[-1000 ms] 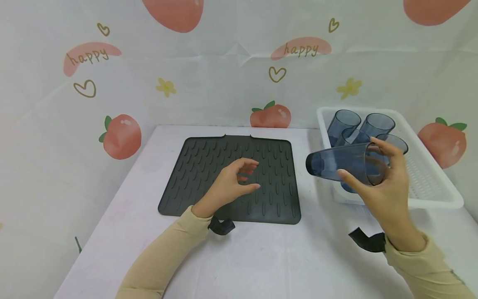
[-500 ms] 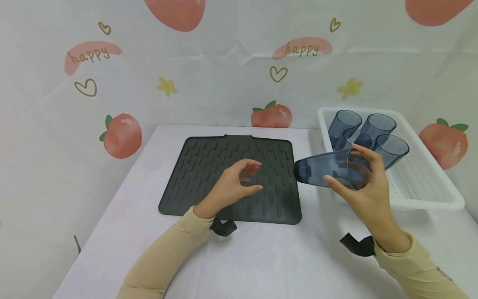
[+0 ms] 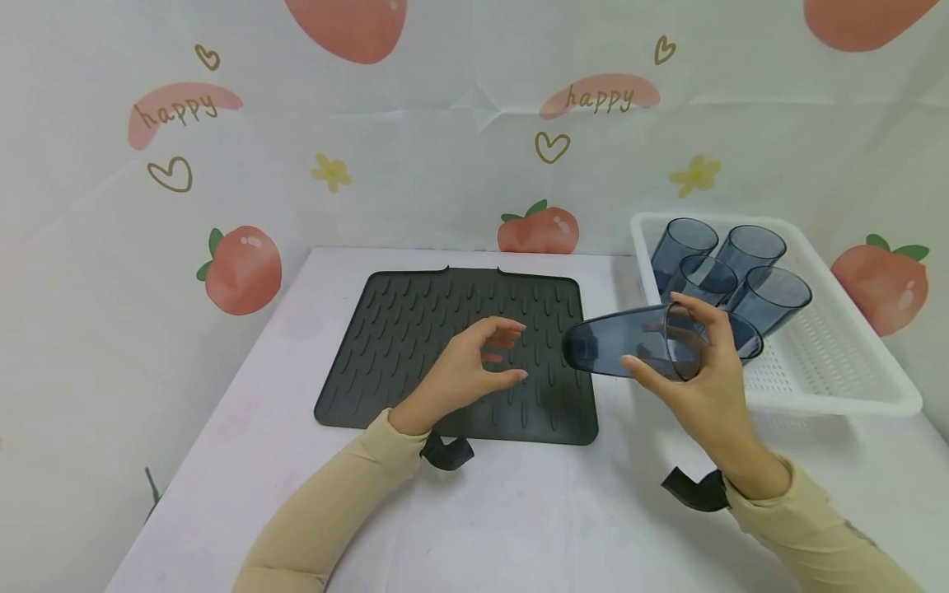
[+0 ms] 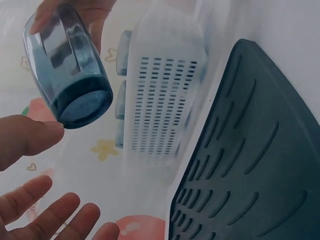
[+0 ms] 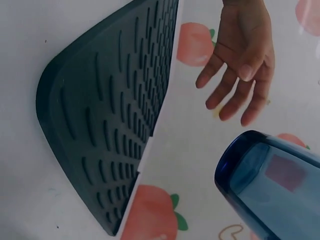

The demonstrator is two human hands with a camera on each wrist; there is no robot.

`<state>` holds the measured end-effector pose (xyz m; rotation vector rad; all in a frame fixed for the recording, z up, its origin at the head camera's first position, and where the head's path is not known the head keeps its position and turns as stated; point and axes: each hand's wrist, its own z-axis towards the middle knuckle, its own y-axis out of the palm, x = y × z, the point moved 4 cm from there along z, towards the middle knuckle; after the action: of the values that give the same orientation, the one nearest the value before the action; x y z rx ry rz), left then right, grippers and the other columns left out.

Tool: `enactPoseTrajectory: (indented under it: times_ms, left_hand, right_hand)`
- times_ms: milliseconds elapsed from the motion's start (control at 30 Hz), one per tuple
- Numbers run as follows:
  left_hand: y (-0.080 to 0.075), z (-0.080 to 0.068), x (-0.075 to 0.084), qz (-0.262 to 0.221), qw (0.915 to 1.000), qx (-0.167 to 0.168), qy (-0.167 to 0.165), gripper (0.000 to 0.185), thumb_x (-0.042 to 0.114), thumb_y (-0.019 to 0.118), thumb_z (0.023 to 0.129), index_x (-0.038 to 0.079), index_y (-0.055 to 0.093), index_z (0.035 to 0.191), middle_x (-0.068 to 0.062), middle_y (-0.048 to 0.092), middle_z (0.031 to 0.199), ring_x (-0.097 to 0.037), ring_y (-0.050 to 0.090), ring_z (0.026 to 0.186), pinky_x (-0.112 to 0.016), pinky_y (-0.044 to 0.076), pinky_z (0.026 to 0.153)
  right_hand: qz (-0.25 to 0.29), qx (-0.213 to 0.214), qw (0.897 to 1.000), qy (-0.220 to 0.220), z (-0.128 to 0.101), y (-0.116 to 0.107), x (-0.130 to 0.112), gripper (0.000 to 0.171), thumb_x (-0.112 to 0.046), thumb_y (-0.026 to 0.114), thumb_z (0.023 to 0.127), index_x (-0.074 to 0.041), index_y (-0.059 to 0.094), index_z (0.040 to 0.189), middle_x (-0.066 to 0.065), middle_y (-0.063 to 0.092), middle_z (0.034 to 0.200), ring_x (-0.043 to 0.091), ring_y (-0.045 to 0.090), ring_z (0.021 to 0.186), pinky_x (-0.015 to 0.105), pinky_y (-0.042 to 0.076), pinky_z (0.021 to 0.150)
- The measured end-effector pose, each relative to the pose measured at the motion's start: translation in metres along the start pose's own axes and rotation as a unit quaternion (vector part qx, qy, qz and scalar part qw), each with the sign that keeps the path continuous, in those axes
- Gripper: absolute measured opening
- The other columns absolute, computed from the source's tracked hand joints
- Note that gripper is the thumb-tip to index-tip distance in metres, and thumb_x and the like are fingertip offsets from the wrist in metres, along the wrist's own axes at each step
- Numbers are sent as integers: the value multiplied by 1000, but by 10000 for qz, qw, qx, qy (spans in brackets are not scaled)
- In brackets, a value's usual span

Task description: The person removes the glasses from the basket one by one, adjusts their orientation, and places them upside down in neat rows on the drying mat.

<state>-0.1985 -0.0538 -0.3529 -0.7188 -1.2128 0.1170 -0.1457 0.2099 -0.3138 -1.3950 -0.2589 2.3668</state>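
My right hand (image 3: pixel 685 371) grips a blue see-through tumbler (image 3: pixel 630 342) near its rim and holds it on its side in the air, base pointing left, over the right edge of the dark ridged mat (image 3: pixel 415 329). In the left wrist view the tumbler (image 4: pixel 67 70) shows base-on, and in the right wrist view the tumbler (image 5: pixel 267 187) fills the lower right. Above the mat's middle hovers my left hand (image 3: pixel 482 362), fingers loosely spread and holding nothing, a short way left of the tumbler's base. The left hand (image 5: pixel 245 65) appears open in the right wrist view too.
A white slotted basket (image 3: pixel 838 387) stands at the table's right side with several more blue tumblers (image 3: pixel 741 255) upright in its far end. A backdrop printed with peaches rises behind and to the left of the table (image 3: pixel 519 511).
My right hand has carried the tumbler leftward out of the basket area to the mat's right edge. The left hand has stayed almost in place above the mat.
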Motion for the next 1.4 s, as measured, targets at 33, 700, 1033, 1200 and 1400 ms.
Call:
enactPoseTrajectory:
  times_ms: [33,700,1033,1200,1400]
  left_hand:
    - [0,0,1,-15,10000,-21,15,56,17,79,82,16,54,131,1,59,123,-15,58,114,-33,52,94]
    - [12,4,8,-408,9969,-472,470,64,15,78,82,12,48,138,-3,53,131,-17,55,118,-27,52,94]
    - [23,5,7,-640,9942,-629,595,65,14,78,83,13,46,139,-4,50,135,-19,53,121,-34,53,94]
    - [27,6,5,-659,9931,-743,619,65,14,78,82,13,46,139,-2,49,136,-17,54,119,-29,53,93]
    - [27,5,4,-571,9930,-779,687,67,17,79,81,16,46,139,1,49,137,-15,53,119,-27,53,90]
  right_hand:
    - [-2,-25,10000,7,0,1,0,89,14,79,69,-9,37,144,-9,41,127,0,59,106,10,54,72]
    - [280,-409,9987,76,-7,22,2,89,12,79,71,-11,34,144,-4,40,126,3,59,104,13,55,75]
    - [543,-526,9971,-49,-13,28,2,88,15,77,70,-6,33,144,-5,39,126,4,61,101,16,56,75]
    - [618,-600,9963,-51,-15,32,4,88,14,77,71,-5,32,144,-3,38,127,3,60,103,16,56,74]
    - [546,-661,9963,-28,-17,36,6,89,11,79,71,-6,32,144,-3,37,128,2,58,106,17,57,72]
